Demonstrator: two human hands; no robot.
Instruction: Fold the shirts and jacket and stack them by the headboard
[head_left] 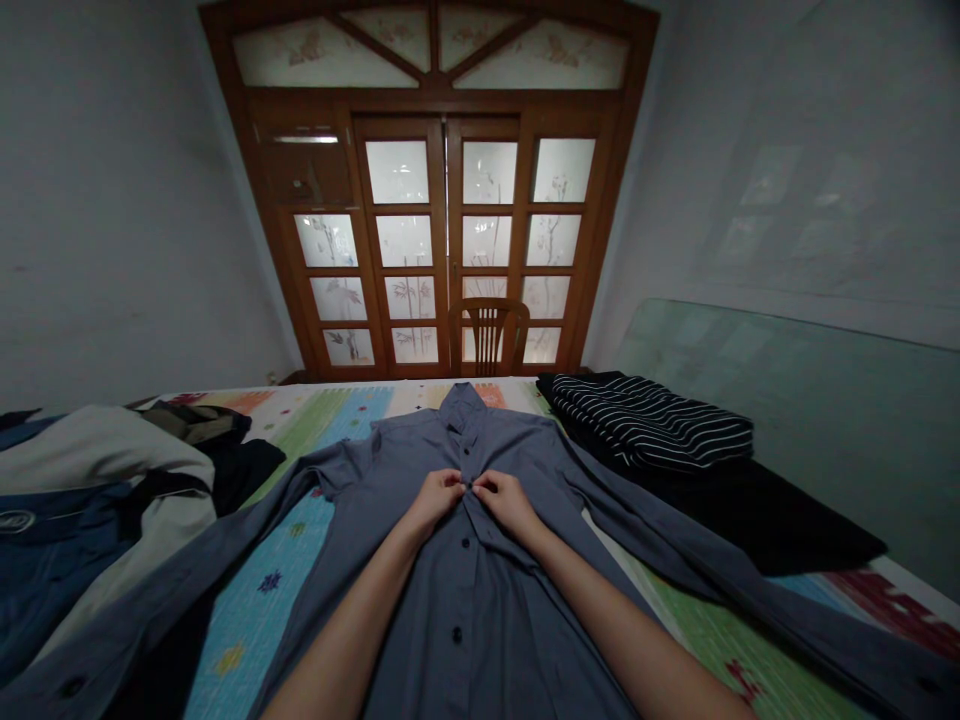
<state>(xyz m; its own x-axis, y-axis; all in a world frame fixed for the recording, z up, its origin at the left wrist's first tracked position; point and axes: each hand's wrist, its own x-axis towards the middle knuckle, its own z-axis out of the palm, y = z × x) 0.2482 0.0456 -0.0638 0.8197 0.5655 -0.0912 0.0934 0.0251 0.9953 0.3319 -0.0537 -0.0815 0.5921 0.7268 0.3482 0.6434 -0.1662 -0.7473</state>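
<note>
The grey shirt (487, 640) lies front-up and flat on the patterned bed cover (247, 610), hem near, collar far, sleeves flung out to both sides. It looks thin, soft and light, likely to wrinkle and slide. I'd judge the firmer button strip the best place to grip. There the left hand (437, 497) and right hand (506, 497) meet at chest height, fingertips pinched on that strip. Heaped jackets (90, 480) lie left and a folded striped top (652, 420) right. Beyond stands a chair (489, 335). No writing is legible.

I note both forearms stretched forward, left hand (437, 495) and right hand (504, 497) meeting at the fingertips, fingers pinched closed.
</note>
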